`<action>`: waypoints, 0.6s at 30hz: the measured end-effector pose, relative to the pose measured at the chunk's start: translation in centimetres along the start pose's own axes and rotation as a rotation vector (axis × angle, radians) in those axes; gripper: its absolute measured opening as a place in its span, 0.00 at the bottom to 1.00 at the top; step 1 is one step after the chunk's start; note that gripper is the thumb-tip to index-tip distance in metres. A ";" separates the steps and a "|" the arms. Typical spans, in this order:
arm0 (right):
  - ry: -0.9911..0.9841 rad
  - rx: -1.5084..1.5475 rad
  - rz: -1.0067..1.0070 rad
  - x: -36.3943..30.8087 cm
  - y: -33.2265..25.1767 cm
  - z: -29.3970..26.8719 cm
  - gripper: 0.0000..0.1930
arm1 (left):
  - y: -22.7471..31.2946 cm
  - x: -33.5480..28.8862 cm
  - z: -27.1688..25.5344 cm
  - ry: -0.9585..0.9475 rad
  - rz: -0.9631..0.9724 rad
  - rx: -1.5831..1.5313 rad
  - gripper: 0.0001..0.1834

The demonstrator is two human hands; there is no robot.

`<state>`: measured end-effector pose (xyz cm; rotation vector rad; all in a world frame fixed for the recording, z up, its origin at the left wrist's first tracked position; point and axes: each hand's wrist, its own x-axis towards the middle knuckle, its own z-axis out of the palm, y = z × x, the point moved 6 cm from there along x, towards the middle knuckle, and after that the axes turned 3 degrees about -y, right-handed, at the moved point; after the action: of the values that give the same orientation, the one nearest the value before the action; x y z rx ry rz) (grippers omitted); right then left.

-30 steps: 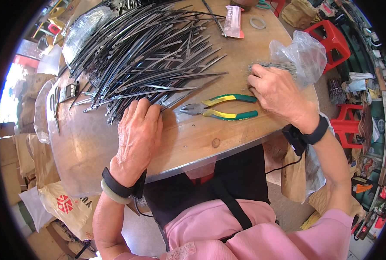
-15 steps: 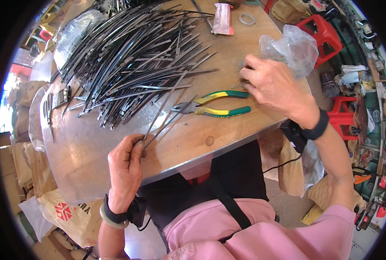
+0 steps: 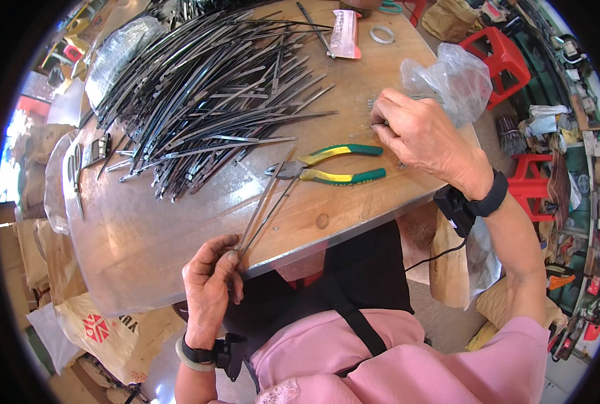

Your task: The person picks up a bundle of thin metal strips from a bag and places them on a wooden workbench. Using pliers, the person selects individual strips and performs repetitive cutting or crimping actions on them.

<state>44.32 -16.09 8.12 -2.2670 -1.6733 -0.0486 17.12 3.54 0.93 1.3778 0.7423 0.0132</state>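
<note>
Left hand (image 3: 209,286) drops nearer the brown wooden table's (image 3: 354,209) edge, pinching apparently two slim, dark metal strips (image 3: 264,202); right hand (image 3: 424,131) stays by thin silvery wires (image 3: 421,96).
Seems a picking step, calling for fine fingertip grip. Strips straight, dull, narrow V, crossing green-and-yellow-handled pliers (image 3: 343,178) in view. Right fingertips bunched; can't tell if holding anything.

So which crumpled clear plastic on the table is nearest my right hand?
The clear bag at the right edge of the table, just beyond your right hand; the other crumpled plastic lies left of the dark strips.
</note>
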 end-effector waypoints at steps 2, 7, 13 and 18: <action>0.000 -0.041 -0.007 0.1 0.0 -0.1 0.06 | 0.2 0.1 0.1 -0.002 -0.016 0.013 0.13; 0.176 -0.036 0.011 0.2 -1.2 -2.7 0.05 | 0.5 0.0 0.0 -0.033 -0.043 0.029 0.13; 0.670 0.558 0.357 -4.2 -3.7 -7.2 0.10 | 0.0 -0.3 -0.3 -0.110 0.001 0.085 0.17; 0.884 1.259 0.566 -8.7 -2.6 -4.2 0.07 | -0.3 -4.4 -1.1 0.036 -0.126 -0.455 0.27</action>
<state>39.85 -24.68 10.87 -1.2756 -0.3133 0.0976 13.05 2.62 2.69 0.8988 0.7979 0.1013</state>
